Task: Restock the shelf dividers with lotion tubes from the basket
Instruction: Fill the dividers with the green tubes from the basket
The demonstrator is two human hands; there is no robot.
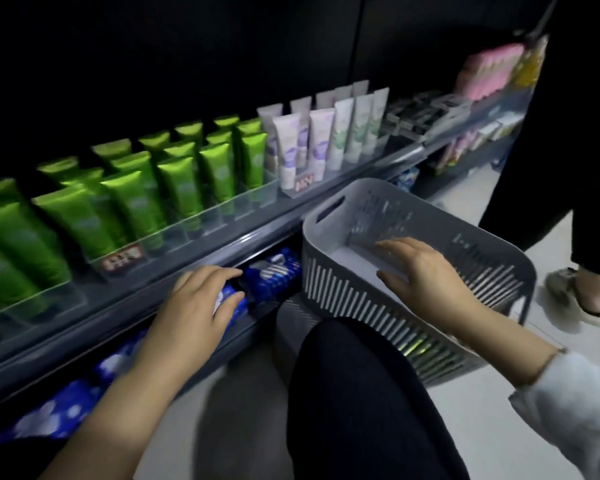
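A grey slatted basket (343, 285) sits tilted on my knee, right of centre. My right hand (426, 271) hovers over its near rim with fingers spread, holding nothing. The part of the basket's floor that shows is pale and bare. My left hand (194, 306) lies below the shelf edge, its relaxed fingers touching blue packets (274, 275) on the lower shelf. Rows of green lotion tubes (132, 199) stand upright in clear shelf dividers (201, 220) on the left. White and lilac tubes (319, 143) stand further right.
Another person in dark trousers (548, 168) stands at the right, one shoe (575, 292) close to the basket. My dark-clad knee (354, 393) is under the basket. Small boxes (416, 116) and pink packs (489, 71) fill the shelf's far right. A red price tag (123, 259) hangs on the shelf rail.
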